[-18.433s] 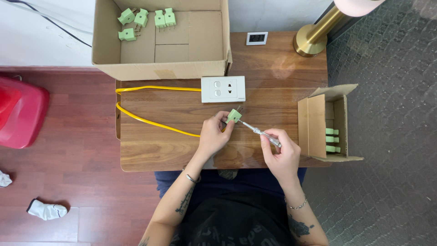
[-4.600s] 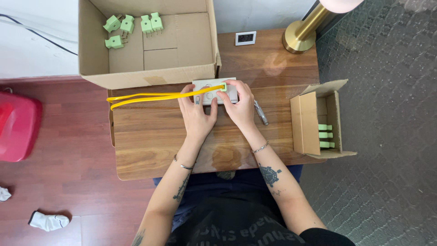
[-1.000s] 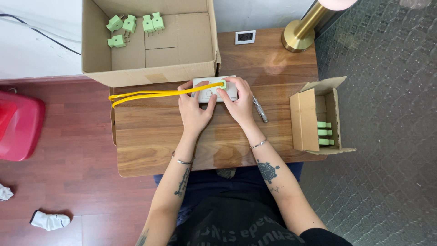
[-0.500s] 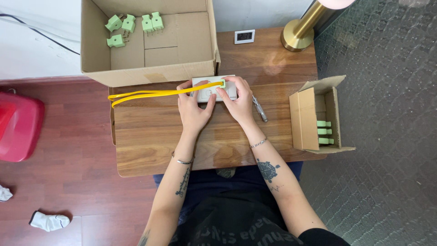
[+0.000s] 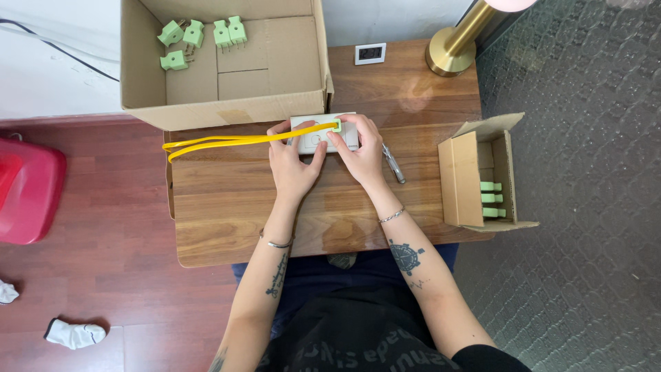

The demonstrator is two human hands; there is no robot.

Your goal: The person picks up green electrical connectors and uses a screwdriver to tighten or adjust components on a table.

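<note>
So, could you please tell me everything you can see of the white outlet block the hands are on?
The white outlet block is a flat, plastic-looking rectangle lying on the wooden table, close against the big cardboard box. A small green plug sits in its upper face, with the yellow cable running off to the left. The left hand and right hand rest on it and cover much of it, so its sockets are hard to make out.

It looked like a home: small wooden table (image 5: 227,207), brass lamp (image 5: 458,48), socks (image 5: 72,334) on wood floor (image 5: 103,275).
</note>
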